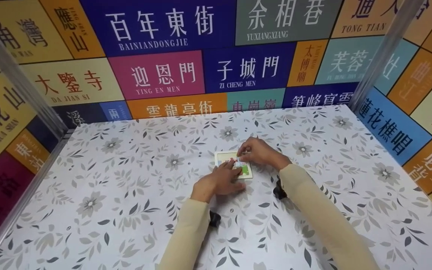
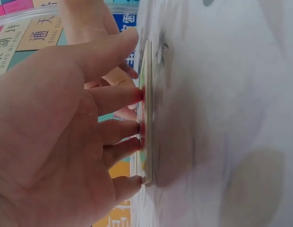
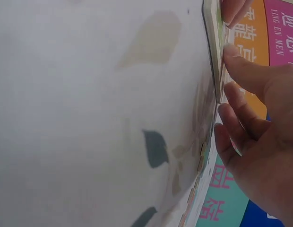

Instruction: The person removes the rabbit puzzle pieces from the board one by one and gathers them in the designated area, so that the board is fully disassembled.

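A small, flat board (image 1: 245, 171) with a cream rim and a green, red and blue picture lies on the table. My left hand (image 1: 221, 180) reaches over it with fingers spread. In the left wrist view, several fingertips of that hand (image 2: 56, 123) touch the face of the board (image 2: 149, 118), hiding part of the picture. My right hand (image 1: 261, 152) is at the board's upper right corner with bent fingers. In the right wrist view, its thumb touches the board (image 3: 212, 42), and the other fingers of this hand (image 3: 264, 113) lie beside the corner, apart from the thumb.
The table (image 1: 126, 210) has a white cover with grey leaves and flowers. Colourful panels (image 1: 156, 71) with large characters stand behind it and at both sides. Clear edging (image 1: 384, 48) runs up at the back right corner.
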`<act>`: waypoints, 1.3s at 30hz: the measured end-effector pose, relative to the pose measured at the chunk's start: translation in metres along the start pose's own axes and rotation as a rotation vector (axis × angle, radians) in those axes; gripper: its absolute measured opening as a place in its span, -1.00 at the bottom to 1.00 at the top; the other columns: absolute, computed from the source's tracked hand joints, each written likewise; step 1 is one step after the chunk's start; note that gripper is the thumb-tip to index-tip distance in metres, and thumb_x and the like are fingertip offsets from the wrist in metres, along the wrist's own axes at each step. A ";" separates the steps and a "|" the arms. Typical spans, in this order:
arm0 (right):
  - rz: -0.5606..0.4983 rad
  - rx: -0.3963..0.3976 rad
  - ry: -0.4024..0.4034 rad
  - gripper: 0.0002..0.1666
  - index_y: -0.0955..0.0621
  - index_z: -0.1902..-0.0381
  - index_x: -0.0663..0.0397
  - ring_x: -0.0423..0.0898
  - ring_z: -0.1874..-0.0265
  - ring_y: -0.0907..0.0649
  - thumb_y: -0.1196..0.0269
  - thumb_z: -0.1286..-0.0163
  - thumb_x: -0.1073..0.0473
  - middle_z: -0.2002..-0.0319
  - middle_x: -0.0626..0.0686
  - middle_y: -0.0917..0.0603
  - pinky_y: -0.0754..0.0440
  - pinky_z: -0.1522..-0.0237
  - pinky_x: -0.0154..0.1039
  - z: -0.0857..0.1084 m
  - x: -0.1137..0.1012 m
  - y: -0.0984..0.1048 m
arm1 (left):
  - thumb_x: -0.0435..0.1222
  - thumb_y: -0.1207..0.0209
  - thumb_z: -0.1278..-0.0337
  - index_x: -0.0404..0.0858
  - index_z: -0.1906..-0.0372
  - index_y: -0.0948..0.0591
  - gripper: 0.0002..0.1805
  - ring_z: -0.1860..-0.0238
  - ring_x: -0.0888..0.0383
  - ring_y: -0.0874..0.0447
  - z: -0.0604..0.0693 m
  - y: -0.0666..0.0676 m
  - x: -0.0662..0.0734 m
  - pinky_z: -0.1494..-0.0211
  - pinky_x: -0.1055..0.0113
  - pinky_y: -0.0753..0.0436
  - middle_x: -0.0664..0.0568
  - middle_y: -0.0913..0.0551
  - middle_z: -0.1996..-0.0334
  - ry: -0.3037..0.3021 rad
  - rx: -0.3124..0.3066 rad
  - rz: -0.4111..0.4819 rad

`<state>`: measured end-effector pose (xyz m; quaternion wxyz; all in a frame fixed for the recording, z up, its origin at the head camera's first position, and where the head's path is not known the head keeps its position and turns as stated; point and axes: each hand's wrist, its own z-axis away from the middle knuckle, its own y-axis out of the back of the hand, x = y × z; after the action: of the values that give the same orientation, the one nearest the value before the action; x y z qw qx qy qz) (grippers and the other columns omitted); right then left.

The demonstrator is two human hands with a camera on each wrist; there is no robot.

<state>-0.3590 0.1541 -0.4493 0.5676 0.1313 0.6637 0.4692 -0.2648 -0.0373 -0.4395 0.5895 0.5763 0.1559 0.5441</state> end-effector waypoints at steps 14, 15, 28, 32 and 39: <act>0.046 -0.046 0.058 -0.90 -0.78 0.22 0.07 0.07 -0.04 -0.57 -0.35 -0.34 0.26 0.07 0.13 -0.71 -0.47 -0.25 0.08 -0.001 -0.003 0.003 | 0.03 -0.12 -0.40 -0.25 -0.54 -0.23 -0.23 -0.62 -0.07 -0.01 -0.001 -0.001 0.002 -0.63 -0.07 -0.07 -0.14 -0.08 -0.61 -0.002 0.054 -0.033; 0.046 -0.051 0.050 -0.89 -0.78 0.22 0.07 0.08 -0.04 -0.56 -0.34 -0.34 0.27 0.07 0.13 -0.71 -0.46 -0.26 0.07 -0.001 -0.004 0.003 | 0.02 -0.12 -0.40 -0.25 -0.54 -0.24 -0.24 -0.62 -0.06 -0.01 -0.001 -0.002 0.002 -0.63 -0.06 -0.08 -0.14 -0.09 -0.60 0.004 0.059 -0.034; 0.030 -0.071 -0.015 -0.77 -0.76 0.17 0.10 0.00 0.06 -0.56 -0.19 -0.39 0.39 0.01 0.15 -0.70 -0.52 -0.16 0.00 -0.004 -0.006 0.004 | 0.04 -0.04 -0.46 -0.18 -0.52 -0.30 -0.32 -0.62 -0.03 -0.04 -0.005 -0.007 0.010 -0.64 -0.01 -0.09 -0.07 -0.12 -0.60 0.089 0.105 -0.027; 0.010 -0.067 -0.034 -0.78 -0.74 0.15 0.09 -0.02 0.10 -0.57 -0.17 -0.41 0.36 0.01 0.14 -0.71 -0.54 -0.07 -0.07 -0.001 -0.008 0.004 | 0.04 -0.03 -0.46 -0.17 -0.52 -0.29 -0.33 -0.62 -0.04 -0.03 -0.005 -0.007 0.009 -0.64 -0.01 -0.08 -0.07 -0.10 -0.61 0.092 0.098 -0.024; -0.060 0.003 -0.035 -0.85 -0.71 0.18 0.10 -0.06 0.22 -0.60 -0.20 -0.42 0.33 0.11 0.13 -0.72 -0.53 0.11 -0.20 0.003 -0.012 0.010 | 0.04 -0.03 -0.46 -0.19 -0.51 -0.31 -0.33 -0.61 -0.07 -0.05 -0.003 -0.005 0.010 -0.63 -0.04 -0.09 -0.09 -0.11 -0.60 0.072 0.109 -0.028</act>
<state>-0.3563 0.1522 -0.4340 0.5925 0.1204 0.6581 0.4486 -0.2614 -0.0267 -0.4402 0.5586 0.5854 0.2146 0.5470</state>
